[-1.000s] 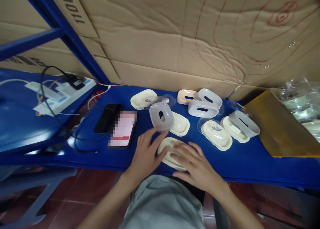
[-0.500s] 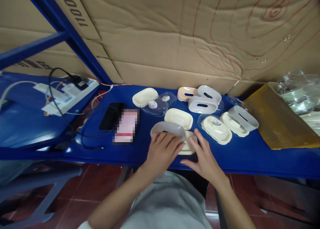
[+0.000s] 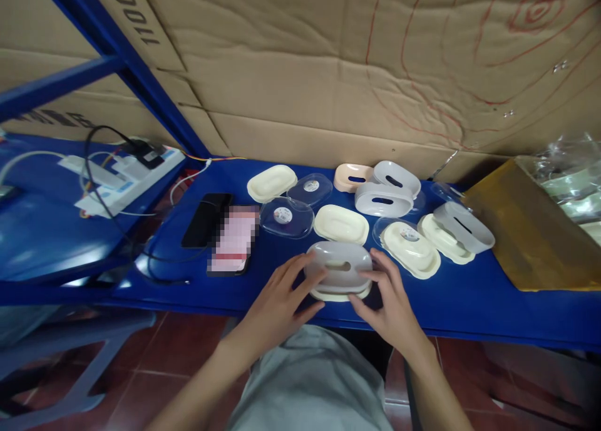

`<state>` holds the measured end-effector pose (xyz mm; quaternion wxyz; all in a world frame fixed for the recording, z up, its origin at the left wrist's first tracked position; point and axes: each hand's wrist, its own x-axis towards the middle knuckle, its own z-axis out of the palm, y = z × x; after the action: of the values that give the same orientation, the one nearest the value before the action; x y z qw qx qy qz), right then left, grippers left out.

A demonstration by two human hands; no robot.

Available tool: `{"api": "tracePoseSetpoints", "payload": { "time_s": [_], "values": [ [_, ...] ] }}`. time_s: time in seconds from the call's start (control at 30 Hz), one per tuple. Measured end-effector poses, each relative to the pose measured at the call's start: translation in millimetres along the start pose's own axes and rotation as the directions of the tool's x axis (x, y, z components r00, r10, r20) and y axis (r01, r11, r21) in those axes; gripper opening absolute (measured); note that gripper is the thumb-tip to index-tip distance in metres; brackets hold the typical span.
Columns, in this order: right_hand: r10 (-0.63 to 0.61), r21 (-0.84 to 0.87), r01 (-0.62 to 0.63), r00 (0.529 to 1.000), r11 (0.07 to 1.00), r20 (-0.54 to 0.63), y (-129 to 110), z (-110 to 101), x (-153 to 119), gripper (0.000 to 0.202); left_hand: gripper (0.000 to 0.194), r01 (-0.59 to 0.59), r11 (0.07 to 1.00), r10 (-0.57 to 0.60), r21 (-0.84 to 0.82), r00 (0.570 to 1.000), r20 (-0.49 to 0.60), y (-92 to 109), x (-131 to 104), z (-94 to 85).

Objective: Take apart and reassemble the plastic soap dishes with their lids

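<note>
A grey oval dish with a slot in its floor (image 3: 345, 280) lies over a cream oval base (image 3: 335, 297), whose front rim shows below it. My left hand (image 3: 284, 293) grips the dish's left end, fingers on its rim and thumb low at the front. At the right end, my right hand (image 3: 389, 296) holds the same dish between fingers and thumb. Just behind sits another cream base (image 3: 341, 224). A clear lid with a round label (image 3: 295, 227) lies to the left, beside a second clear lid (image 3: 312, 196).
Other grey dishes (image 3: 382, 207), a peach dish (image 3: 345, 179) and cream bases (image 3: 410, 255) lie at the back and right. A phone (image 3: 232, 240) and a black device (image 3: 201, 221) are on the left. A taped carton (image 3: 521, 249) stands far right; a power strip (image 3: 122, 186) far left.
The grey dish has moved right and now covers the cream base. My right hand has closed in on its right end. One clear lid has shifted forward, apart from the other.
</note>
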<state>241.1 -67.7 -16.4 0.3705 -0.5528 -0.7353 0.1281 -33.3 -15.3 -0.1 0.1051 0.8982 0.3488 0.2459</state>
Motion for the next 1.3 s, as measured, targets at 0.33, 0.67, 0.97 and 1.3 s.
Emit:
{"api": "tracePoseSetpoints", "payload": {
  "time_s": [0.33, 0.67, 0.97, 1.3],
  "values": [
    [-0.092, -0.150, 0.114, 0.985, 0.982, 0.147, -3, 1, 0, 0.028, 0.024, -0.065, 0.997, 0.067, 0.033, 0.995, -0.068, -3, 1, 12.8],
    [-0.233, -0.082, 0.256, 0.948, 0.963, 0.217, -6, -25, 81, 0.032, 0.019, 0.009, 0.999, -0.013, -0.048, 0.997, -0.076, 2, -2, 8.7],
    [-0.217, -0.210, 0.356, 0.844, 0.911, 0.491, -31, 64, 195, 0.074, 0.026, 0.072, 0.991, -0.080, -0.109, 0.994, -0.069, 1, -4, 7.5],
    [-0.198, -0.001, 0.212, 0.914, 0.977, 0.353, 0, -47, 62, 0.058, 0.073, 0.116, 0.964, -0.161, -0.239, 0.971, -0.175, -5, -11, 15.2]
  ]
}}
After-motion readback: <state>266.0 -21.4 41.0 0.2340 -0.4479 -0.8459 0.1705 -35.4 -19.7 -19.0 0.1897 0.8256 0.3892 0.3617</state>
